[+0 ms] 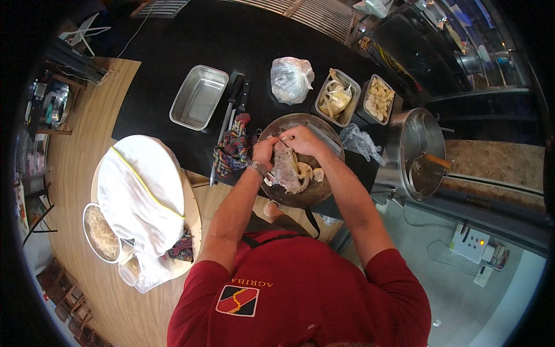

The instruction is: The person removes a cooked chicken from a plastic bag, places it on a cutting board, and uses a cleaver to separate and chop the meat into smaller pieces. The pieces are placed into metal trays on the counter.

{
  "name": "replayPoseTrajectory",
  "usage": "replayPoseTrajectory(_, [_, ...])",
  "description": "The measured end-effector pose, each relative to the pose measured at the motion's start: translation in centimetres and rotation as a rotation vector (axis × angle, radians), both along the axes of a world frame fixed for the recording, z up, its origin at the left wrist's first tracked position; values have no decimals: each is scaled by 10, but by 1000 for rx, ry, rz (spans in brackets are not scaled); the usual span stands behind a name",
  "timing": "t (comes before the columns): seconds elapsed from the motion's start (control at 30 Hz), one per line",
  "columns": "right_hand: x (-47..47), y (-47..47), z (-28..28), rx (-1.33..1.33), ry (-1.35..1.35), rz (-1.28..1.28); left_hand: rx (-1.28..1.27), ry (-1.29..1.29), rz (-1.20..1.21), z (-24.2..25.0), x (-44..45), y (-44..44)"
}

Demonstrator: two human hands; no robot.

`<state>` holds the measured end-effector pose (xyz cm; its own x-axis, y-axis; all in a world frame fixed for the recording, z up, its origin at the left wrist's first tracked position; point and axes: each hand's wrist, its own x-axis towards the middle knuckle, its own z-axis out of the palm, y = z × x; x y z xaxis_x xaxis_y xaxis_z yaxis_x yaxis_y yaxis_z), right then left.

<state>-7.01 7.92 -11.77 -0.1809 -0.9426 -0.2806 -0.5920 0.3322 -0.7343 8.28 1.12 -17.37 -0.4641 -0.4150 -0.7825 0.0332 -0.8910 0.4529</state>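
A piece of poultry carcass [285,167] lies on a round chopping board [299,195] on the black counter. My left hand [264,154], with a metal watch on its wrist, grips the carcass at its upper left. Close beside it, my right hand [301,140] pinches the top end. Pale pieces of meat or skin [305,170] lie just right of the carcass. A broad cleaver blade [324,139] rests on the board, partly hidden by my right hand and forearm.
Beyond the board stand an empty steel tray [199,97], a tied plastic bag [292,80], a tray of poultry [338,96] and a tray of pale pieces [378,99]. A patterned cloth [234,147] lies left, by knives [236,93]. A steel pot [401,152] is at right.
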Motion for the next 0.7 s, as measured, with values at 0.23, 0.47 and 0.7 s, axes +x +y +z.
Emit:
replayPoseTrajectory(0.23, [0, -6, 20, 205, -64, -60, 23, 46, -1, -6, 0, 0])
replayPoseTrajectory(0.47, [1, -13, 5, 94, 183, 39, 58, 72, 12, -5, 0, 0])
replayPoseTrajectory(0.7, [7, 0, -5, 158, -140, -368, 49, 21, 0, 6, -2, -2])
